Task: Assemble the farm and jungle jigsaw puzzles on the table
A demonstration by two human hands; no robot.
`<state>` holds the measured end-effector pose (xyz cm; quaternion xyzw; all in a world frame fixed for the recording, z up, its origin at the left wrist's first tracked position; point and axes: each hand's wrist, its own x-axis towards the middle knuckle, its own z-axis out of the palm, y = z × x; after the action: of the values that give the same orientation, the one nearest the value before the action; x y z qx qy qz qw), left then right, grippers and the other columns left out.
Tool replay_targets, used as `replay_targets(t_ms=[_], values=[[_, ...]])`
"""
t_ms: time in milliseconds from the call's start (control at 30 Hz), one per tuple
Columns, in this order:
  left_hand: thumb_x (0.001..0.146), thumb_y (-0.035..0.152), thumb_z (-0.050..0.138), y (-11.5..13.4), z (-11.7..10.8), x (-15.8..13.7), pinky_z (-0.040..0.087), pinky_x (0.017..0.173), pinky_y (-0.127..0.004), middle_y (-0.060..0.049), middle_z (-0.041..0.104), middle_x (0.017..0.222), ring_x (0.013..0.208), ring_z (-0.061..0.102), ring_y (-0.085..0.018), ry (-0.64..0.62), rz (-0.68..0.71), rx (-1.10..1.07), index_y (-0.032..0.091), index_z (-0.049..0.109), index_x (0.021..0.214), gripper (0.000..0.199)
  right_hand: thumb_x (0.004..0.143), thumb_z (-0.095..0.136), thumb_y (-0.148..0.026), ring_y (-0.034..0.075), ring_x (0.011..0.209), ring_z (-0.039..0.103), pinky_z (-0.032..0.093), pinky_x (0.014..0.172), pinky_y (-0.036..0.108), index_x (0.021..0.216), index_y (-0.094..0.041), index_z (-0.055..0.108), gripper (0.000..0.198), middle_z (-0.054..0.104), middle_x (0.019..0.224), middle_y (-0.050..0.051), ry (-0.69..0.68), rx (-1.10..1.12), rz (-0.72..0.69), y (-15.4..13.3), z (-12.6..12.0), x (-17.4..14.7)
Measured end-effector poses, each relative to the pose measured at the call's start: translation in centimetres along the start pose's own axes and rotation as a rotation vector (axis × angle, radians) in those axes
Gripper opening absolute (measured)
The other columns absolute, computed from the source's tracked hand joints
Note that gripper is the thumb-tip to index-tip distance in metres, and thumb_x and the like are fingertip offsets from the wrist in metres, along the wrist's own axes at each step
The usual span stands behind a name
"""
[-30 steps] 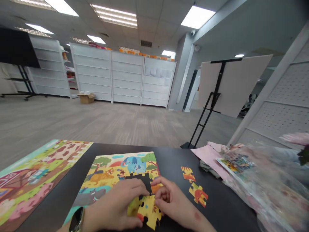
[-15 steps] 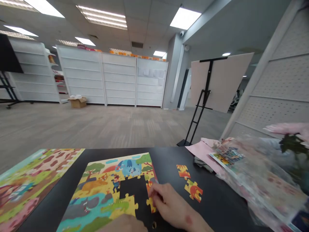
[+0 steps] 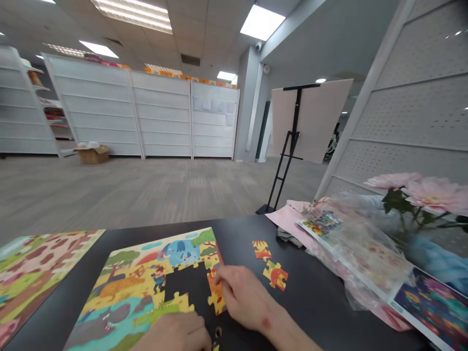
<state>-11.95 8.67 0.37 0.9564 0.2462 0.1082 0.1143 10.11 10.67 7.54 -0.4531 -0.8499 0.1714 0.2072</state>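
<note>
A partly assembled jigsaw puzzle (image 3: 171, 256) with cartoon animals lies on the black table, with a dark gap at its middle and lower right. My right hand (image 3: 243, 297) is at the puzzle's right edge, its thumb and index finger closed at an orange-yellow puzzle piece (image 3: 216, 298). My left hand (image 3: 175, 332) rests over the lower part with fingers curled; their tips and anything under them are hidden. A bit of yellow piece shows by them at the bottom edge. Two loose pieces, one striped (image 3: 262, 249) and one orange and green (image 3: 276, 276), lie to the right.
Another colourful picture board (image 3: 51, 263) lies at the left. At the right are pink paper (image 3: 287, 217), clear plastic wrapping (image 3: 365, 248), a dark printed picture (image 3: 433, 304) and pink flowers (image 3: 431, 192). An easel (image 3: 288, 146) stands beyond the table.
The view has turned to the right, so things sit further left. My left hand has come further into view over the puzzle's lower part. My right hand stays at the puzzle's right edge.
</note>
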Motion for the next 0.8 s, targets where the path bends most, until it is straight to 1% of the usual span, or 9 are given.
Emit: replay_targets(t_ms=[67, 100, 167, 200, 300, 367, 500, 633, 800], values=[[0.092, 0.032, 0.071, 0.1, -0.2, 0.0, 0.033, 0.055, -0.028, 0.003, 0.068, 0.077, 0.067, 0.062, -0.016, 0.002, -0.013, 0.022, 0.026, 0.059, 0.087, 0.015, 0.084, 0.045, -0.003, 0.019, 0.084, 0.068, 0.039, 0.073, 0.025, 0.093, -0.021, 0.061, 0.026, 0.072, 0.089, 0.003, 0.063, -0.056, 0.133, 0.5, -0.2, 0.1], [0.088, 0.027, 0.075, 0.4, -0.7, 0.0, 0.033, 0.055, -0.028, 0.003, 0.068, 0.079, 0.068, 0.062, -0.016, -0.014, -0.028, 0.011, 0.026, 0.059, 0.087, 0.016, 0.084, 0.045, -0.002, 0.020, 0.084, 0.068, 0.038, 0.072, 0.026, 0.093, -0.021, 0.060, 0.026, 0.072, 0.087, 0.004, 0.068, -0.093, 0.203, 0.9, -0.4, 0.2], [0.080, 0.019, 0.081, 1.5, -2.4, 0.0, 0.034, 0.056, -0.027, 0.004, 0.070, 0.086, 0.073, 0.064, -0.017, -0.066, -0.070, -0.036, 0.026, 0.059, 0.090, 0.025, 0.083, 0.044, -0.001, 0.021, 0.082, 0.068, 0.035, 0.070, 0.028, 0.093, -0.020, 0.059, 0.026, 0.071, 0.083, 0.005, 0.039, -0.147, 0.302, 1.5, -0.6, 0.3], [0.077, 0.018, 0.082, 2.1, -3.4, 0.0, 0.036, 0.059, -0.026, 0.004, 0.070, 0.091, 0.077, 0.065, -0.017, -0.088, -0.094, -0.065, 0.027, 0.060, 0.093, 0.029, 0.083, 0.044, -0.001, 0.022, 0.082, 0.068, 0.034, 0.069, 0.028, 0.093, -0.020, 0.059, 0.027, 0.071, 0.082, 0.005, 0.016, -0.153, 0.320, 1.7, -0.7, 0.4], [0.073, 0.018, 0.084, 3.6, -5.9, -0.1, 0.040, 0.066, -0.027, 0.003, 0.070, 0.098, 0.083, 0.066, -0.020, -0.112, -0.148, -0.104, 0.027, 0.059, 0.098, 0.037, 0.086, 0.042, -0.002, 0.021, 0.083, 0.068, 0.032, 0.068, 0.027, 0.093, -0.021, 0.059, 0.027, 0.071, 0.083, 0.005, -0.031, -0.117, 0.296, 1.7, -0.7, 0.4], [0.071, 0.019, 0.083, 4.0, -6.4, -0.2, 0.041, 0.068, -0.028, 0.002, 0.069, 0.099, 0.084, 0.065, -0.021, -0.113, -0.160, -0.103, 0.026, 0.058, 0.098, 0.038, 0.088, 0.042, -0.003, 0.020, 0.083, 0.067, 0.032, 0.068, 0.027, 0.094, -0.021, 0.059, 0.026, 0.071, 0.083, 0.003, -0.047, -0.086, 0.273, 1.4, -0.6, 0.4], [0.068, 0.027, 0.084, 3.7, -6.0, -0.4, 0.043, 0.070, -0.030, 0.001, 0.068, 0.098, 0.083, 0.064, -0.023, -0.119, -0.149, -0.125, 0.025, 0.056, 0.097, 0.040, 0.090, 0.042, -0.005, 0.019, 0.080, 0.066, 0.031, 0.067, 0.027, 0.095, -0.022, 0.058, 0.024, 0.069, 0.080, 0.002, -0.057, -0.064, 0.271, 0.9, -0.6, 0.3], [0.070, 0.026, 0.083, 3.5, -5.8, -0.4, 0.043, 0.068, -0.030, 0.002, 0.068, 0.096, 0.082, 0.065, -0.022, -0.122, -0.138, -0.103, 0.025, 0.056, 0.097, 0.038, 0.091, 0.042, -0.006, 0.020, 0.080, 0.065, 0.031, 0.068, 0.027, 0.095, -0.023, 0.057, 0.023, 0.068, 0.080, 0.001, -0.055, -0.058, 0.252, 0.8, -0.6, 0.3], [0.076, 0.021, 0.077, 3.8, -6.2, -0.3, 0.045, 0.070, -0.029, 0.002, 0.069, 0.095, 0.082, 0.065, -0.020, -0.113, -0.064, -0.119, 0.026, 0.056, 0.098, 0.031, 0.091, 0.040, -0.006, 0.019, 0.077, 0.064, 0.030, 0.066, 0.027, 0.092, -0.023, 0.056, 0.023, 0.068, 0.079, 0.001, -0.050, -0.052, 0.227, 0.9, -0.4, 0.3]])
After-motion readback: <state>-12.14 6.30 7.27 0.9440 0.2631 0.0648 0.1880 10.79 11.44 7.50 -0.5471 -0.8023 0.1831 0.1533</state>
